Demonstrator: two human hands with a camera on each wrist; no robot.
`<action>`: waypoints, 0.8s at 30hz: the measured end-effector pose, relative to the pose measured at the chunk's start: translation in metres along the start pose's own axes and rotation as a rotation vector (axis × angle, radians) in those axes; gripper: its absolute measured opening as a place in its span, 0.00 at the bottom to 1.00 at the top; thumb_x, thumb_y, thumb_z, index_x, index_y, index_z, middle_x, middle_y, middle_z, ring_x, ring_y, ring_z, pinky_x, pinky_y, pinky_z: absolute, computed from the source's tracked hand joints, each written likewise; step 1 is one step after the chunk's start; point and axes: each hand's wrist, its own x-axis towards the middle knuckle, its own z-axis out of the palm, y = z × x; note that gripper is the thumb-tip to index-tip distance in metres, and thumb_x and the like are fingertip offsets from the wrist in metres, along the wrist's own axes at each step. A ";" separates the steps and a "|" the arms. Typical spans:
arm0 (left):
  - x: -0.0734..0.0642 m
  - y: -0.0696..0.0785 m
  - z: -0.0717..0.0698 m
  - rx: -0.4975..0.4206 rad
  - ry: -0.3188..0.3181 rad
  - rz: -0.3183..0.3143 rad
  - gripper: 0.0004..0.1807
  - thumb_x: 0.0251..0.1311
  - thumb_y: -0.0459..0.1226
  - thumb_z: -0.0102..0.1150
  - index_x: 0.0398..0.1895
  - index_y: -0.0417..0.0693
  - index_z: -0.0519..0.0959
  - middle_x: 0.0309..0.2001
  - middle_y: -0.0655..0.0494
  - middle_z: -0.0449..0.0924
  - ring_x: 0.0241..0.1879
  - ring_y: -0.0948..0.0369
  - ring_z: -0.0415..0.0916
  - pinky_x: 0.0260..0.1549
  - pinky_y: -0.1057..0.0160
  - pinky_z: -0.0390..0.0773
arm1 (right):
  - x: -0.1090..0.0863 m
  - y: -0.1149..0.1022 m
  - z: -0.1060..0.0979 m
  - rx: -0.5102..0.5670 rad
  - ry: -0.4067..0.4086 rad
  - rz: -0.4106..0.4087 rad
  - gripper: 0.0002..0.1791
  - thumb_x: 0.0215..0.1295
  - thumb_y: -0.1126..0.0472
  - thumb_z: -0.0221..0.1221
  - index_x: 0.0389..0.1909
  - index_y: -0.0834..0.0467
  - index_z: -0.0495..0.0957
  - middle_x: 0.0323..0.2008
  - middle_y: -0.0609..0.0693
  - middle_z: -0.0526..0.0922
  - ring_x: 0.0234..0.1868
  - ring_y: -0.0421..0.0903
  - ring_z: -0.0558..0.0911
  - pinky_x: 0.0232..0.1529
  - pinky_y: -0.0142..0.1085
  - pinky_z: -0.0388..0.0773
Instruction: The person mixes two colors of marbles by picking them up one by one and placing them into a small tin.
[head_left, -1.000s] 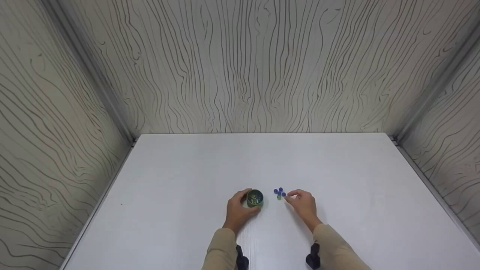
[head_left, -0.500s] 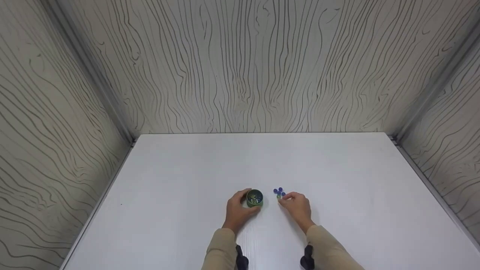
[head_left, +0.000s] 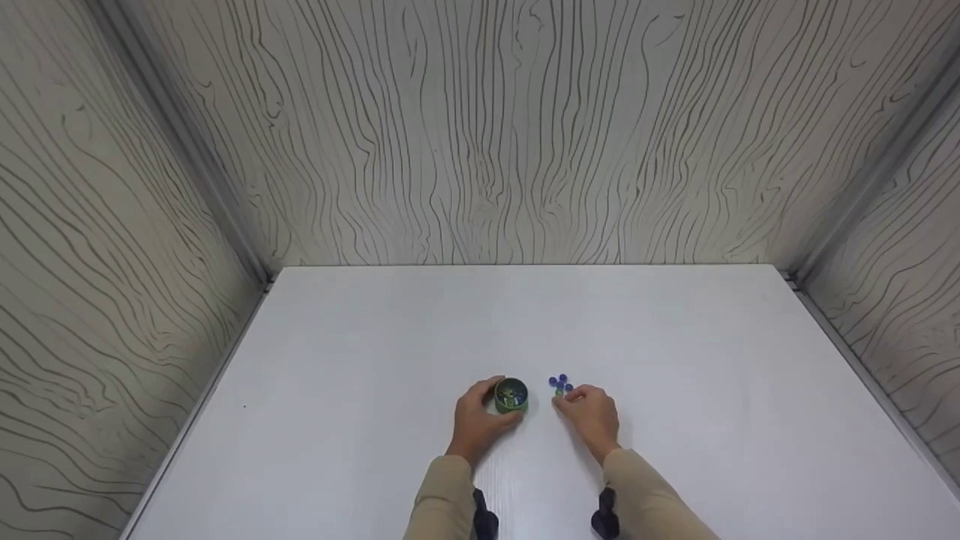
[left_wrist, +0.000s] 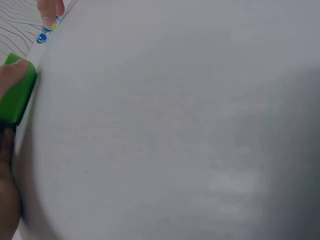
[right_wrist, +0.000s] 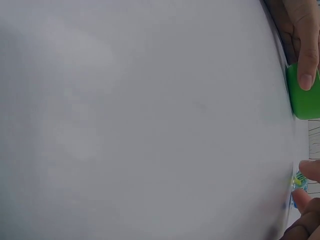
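Note:
My left hand (head_left: 476, 424) grips a small round green cup (head_left: 511, 409), thumb on the near side and fingers round the far side. Glossy blue and yellowish bits show inside it. The left wrist view has the cup's smooth green wall (left_wrist: 19, 95) under the thumb. Right of the cup lies a tight cluster of several blue marbles (head_left: 562, 378) and a yellow-green marble (head_left: 559, 392). My right hand (head_left: 596, 416) reaches to the near side of this cluster. In the right wrist view its thumb and finger stand apart, with the yellow-green marble (right_wrist: 300, 177) showing in the gap.
Everything stands on a white table (head_left: 360, 337). Pale wood-grain panels (head_left: 480, 135) rise at its back and both sides. A dark device (head_left: 486, 517) is strapped at the left wrist, another (head_left: 604, 514) at the right.
My right hand has moved left and slightly nearer, from the cluster's right side to the yellow-green marble at its near side. The left hand and cup have stayed in place.

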 end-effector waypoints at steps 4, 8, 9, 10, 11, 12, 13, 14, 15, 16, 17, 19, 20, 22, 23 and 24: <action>0.000 0.001 0.000 -0.003 0.000 -0.002 0.34 0.41 0.40 0.76 0.56 0.46 0.77 0.54 0.50 0.82 0.57 0.54 0.78 0.64 0.55 0.76 | 0.000 -0.001 0.002 -0.006 0.010 0.009 0.10 0.56 0.57 0.66 0.28 0.62 0.81 0.31 0.57 0.85 0.33 0.47 0.80 0.32 0.33 0.72; -0.001 0.001 -0.001 0.009 -0.006 0.006 0.34 0.41 0.41 0.75 0.57 0.45 0.77 0.55 0.49 0.81 0.58 0.53 0.78 0.64 0.56 0.76 | -0.001 -0.001 0.003 -0.013 0.017 0.023 0.12 0.56 0.56 0.66 0.28 0.61 0.81 0.30 0.56 0.85 0.32 0.47 0.80 0.30 0.31 0.70; -0.001 0.001 -0.001 0.011 -0.007 0.012 0.34 0.42 0.41 0.75 0.57 0.45 0.77 0.55 0.49 0.81 0.58 0.52 0.78 0.64 0.56 0.76 | -0.001 -0.002 0.004 -0.014 0.018 0.027 0.12 0.56 0.55 0.66 0.28 0.61 0.81 0.30 0.56 0.85 0.31 0.47 0.79 0.30 0.31 0.69; -0.001 0.001 -0.001 0.014 -0.007 0.017 0.34 0.42 0.41 0.75 0.57 0.45 0.76 0.55 0.49 0.81 0.58 0.52 0.78 0.64 0.56 0.76 | -0.001 -0.002 0.004 -0.013 0.018 0.032 0.12 0.56 0.55 0.66 0.28 0.61 0.80 0.30 0.56 0.85 0.31 0.47 0.79 0.30 0.31 0.69; -0.001 0.000 -0.001 0.018 -0.006 0.025 0.34 0.42 0.41 0.75 0.57 0.44 0.76 0.55 0.48 0.81 0.58 0.52 0.78 0.64 0.56 0.76 | -0.001 -0.002 0.005 -0.013 0.019 0.037 0.12 0.56 0.55 0.66 0.28 0.61 0.80 0.30 0.56 0.85 0.31 0.47 0.79 0.30 0.31 0.69; -0.001 -0.001 0.000 0.017 -0.004 0.032 0.34 0.42 0.41 0.75 0.57 0.44 0.76 0.55 0.48 0.81 0.58 0.52 0.78 0.64 0.56 0.76 | -0.001 -0.003 0.005 -0.014 0.021 0.039 0.13 0.56 0.54 0.66 0.28 0.61 0.80 0.30 0.56 0.85 0.31 0.47 0.79 0.29 0.31 0.69; -0.001 -0.002 0.000 0.017 -0.002 0.037 0.34 0.43 0.42 0.75 0.57 0.44 0.76 0.55 0.49 0.81 0.58 0.52 0.78 0.64 0.57 0.76 | -0.001 -0.003 0.006 -0.015 0.023 0.042 0.13 0.56 0.53 0.65 0.28 0.61 0.80 0.30 0.56 0.85 0.31 0.47 0.79 0.29 0.31 0.69; 0.000 -0.003 0.001 0.018 0.000 0.045 0.34 0.43 0.42 0.75 0.57 0.45 0.76 0.55 0.49 0.82 0.58 0.53 0.78 0.64 0.57 0.76 | -0.001 -0.004 0.006 -0.016 0.025 0.045 0.14 0.57 0.53 0.65 0.28 0.61 0.80 0.30 0.56 0.85 0.31 0.47 0.79 0.29 0.31 0.69; 0.000 -0.003 0.001 0.021 0.003 0.056 0.34 0.43 0.42 0.75 0.57 0.44 0.76 0.55 0.49 0.82 0.57 0.52 0.78 0.63 0.57 0.76 | -0.001 -0.004 0.006 -0.017 0.027 0.047 0.14 0.57 0.52 0.65 0.27 0.61 0.80 0.30 0.55 0.85 0.31 0.47 0.79 0.29 0.31 0.69; 0.000 -0.004 0.001 0.019 0.007 0.059 0.34 0.43 0.43 0.75 0.57 0.45 0.76 0.54 0.49 0.82 0.57 0.53 0.79 0.63 0.57 0.77 | -0.001 -0.004 0.007 -0.017 0.027 0.050 0.14 0.57 0.52 0.65 0.27 0.61 0.79 0.29 0.55 0.85 0.31 0.47 0.79 0.29 0.31 0.68; 0.000 -0.004 0.002 0.017 0.010 0.064 0.34 0.43 0.43 0.75 0.57 0.45 0.76 0.54 0.50 0.82 0.57 0.53 0.79 0.63 0.57 0.77 | -0.001 -0.004 0.007 -0.017 0.027 0.054 0.15 0.58 0.52 0.64 0.27 0.61 0.79 0.29 0.55 0.85 0.31 0.47 0.79 0.29 0.31 0.68; 0.000 -0.005 0.002 0.012 0.013 0.065 0.34 0.43 0.43 0.75 0.57 0.46 0.76 0.54 0.51 0.82 0.57 0.54 0.79 0.63 0.58 0.77 | -0.001 -0.005 0.007 -0.016 0.028 0.061 0.15 0.58 0.51 0.64 0.27 0.61 0.79 0.28 0.55 0.84 0.30 0.47 0.78 0.29 0.31 0.68; 0.000 -0.004 0.002 0.010 0.014 0.066 0.34 0.43 0.43 0.75 0.57 0.46 0.76 0.54 0.51 0.82 0.56 0.54 0.79 0.63 0.57 0.77 | -0.001 -0.005 0.007 -0.017 0.028 0.064 0.16 0.59 0.51 0.64 0.27 0.61 0.79 0.28 0.55 0.84 0.30 0.47 0.78 0.29 0.31 0.67; 0.000 -0.004 0.002 0.006 0.014 0.058 0.34 0.43 0.42 0.75 0.57 0.46 0.76 0.54 0.51 0.82 0.57 0.55 0.79 0.63 0.57 0.77 | -0.001 -0.006 0.008 -0.019 0.034 0.067 0.16 0.59 0.51 0.64 0.27 0.61 0.79 0.28 0.55 0.84 0.30 0.47 0.78 0.28 0.31 0.67; 0.000 -0.004 0.002 0.010 0.014 0.057 0.34 0.42 0.42 0.75 0.57 0.46 0.76 0.54 0.51 0.82 0.56 0.54 0.79 0.63 0.57 0.77 | -0.001 -0.007 0.008 -0.021 0.037 0.069 0.16 0.59 0.50 0.64 0.27 0.61 0.79 0.28 0.55 0.84 0.30 0.46 0.78 0.28 0.31 0.67; 0.000 -0.003 0.002 0.012 0.011 0.051 0.34 0.42 0.42 0.75 0.57 0.46 0.76 0.54 0.51 0.82 0.57 0.55 0.79 0.63 0.57 0.77 | -0.001 -0.007 0.008 -0.023 0.041 0.071 0.16 0.59 0.50 0.64 0.27 0.61 0.79 0.28 0.55 0.84 0.30 0.46 0.78 0.28 0.31 0.67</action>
